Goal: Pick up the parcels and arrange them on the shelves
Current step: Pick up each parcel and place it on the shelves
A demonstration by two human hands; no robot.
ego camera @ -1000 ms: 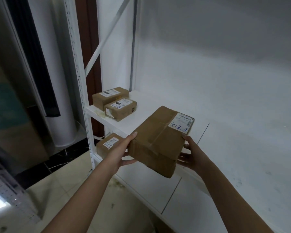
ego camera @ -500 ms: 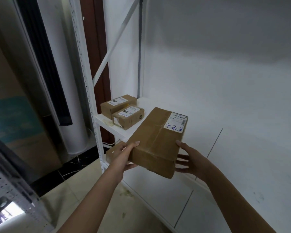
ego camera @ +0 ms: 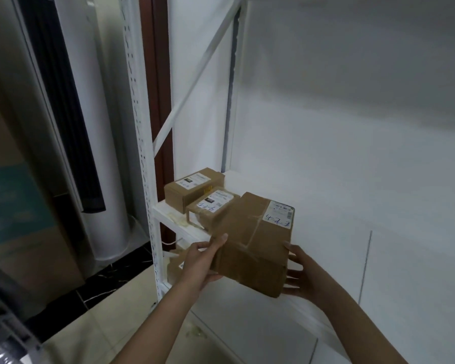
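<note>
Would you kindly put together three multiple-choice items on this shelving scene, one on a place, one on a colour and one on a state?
1. Where do the two small parcels lie? A in a basket; B at the white shelf 's left end; C on a chair.
2. What colour is the handwriting on the large parcel 's label? A red; B green; C blue.
3. How is the large parcel held? A by left hand and right hand, one each side; B by the left hand alone; C by nobody.
Answers: 1 B, they sit side by side there; 2 C, blue strokes cross the white label; 3 A, a hand shows at each side.
</note>
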